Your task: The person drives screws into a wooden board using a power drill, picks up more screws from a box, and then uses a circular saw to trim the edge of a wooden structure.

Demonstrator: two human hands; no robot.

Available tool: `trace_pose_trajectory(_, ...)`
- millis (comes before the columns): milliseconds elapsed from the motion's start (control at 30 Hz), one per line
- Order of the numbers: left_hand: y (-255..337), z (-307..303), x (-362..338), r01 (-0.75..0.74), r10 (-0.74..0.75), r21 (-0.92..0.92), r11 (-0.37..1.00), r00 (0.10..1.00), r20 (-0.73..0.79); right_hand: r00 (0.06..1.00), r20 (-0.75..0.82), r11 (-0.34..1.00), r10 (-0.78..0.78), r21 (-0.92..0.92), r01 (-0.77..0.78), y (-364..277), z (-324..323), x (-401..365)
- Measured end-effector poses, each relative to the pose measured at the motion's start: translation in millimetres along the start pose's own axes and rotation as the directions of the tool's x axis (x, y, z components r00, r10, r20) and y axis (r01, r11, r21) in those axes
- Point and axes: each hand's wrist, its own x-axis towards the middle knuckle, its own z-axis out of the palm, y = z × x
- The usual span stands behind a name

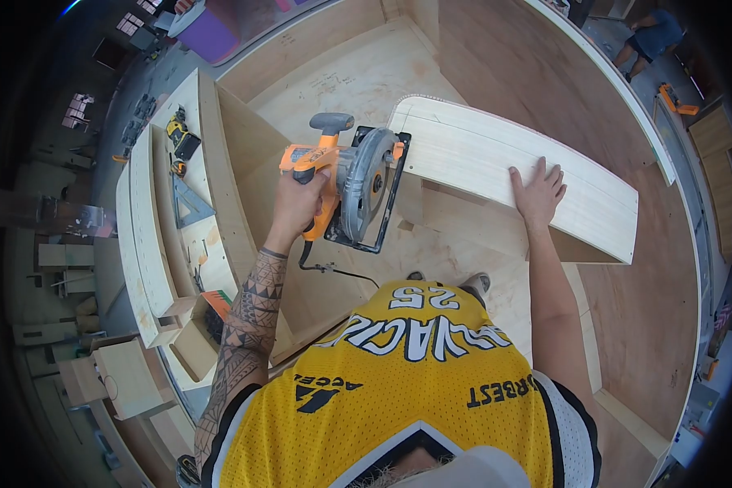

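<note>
Left hand (297,203) clenching orange circular saw (351,180); right hand (537,195) pressing open-flat on pale curved plywood board (480,150); board, seemingly unclamped, risking shifting, kickback.

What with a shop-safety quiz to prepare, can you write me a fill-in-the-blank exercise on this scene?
1. The left hand grips an orange circular ____ by its handle.
2. The right hand lies flat on a pale wooden ____.
3. The yellow jersey bears the number ____.

Missing words: saw; board; 25.
</note>
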Motion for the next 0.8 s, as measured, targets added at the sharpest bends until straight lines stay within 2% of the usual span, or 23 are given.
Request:
trace_pose_trajectory(200,4,1,-1,0.018,-0.018,-0.028,0.999,1.000,-0.004,0.998,-0.059,0.999,-0.033,0.014,0.034,4,7,-1)
trace_pose_trajectory(800,1,4,10,0.025,-0.024,0.012,1.000,0.999,-0.037,1.000,0.013,0.999,-0.025,0.028,0.024,3,3,-2)
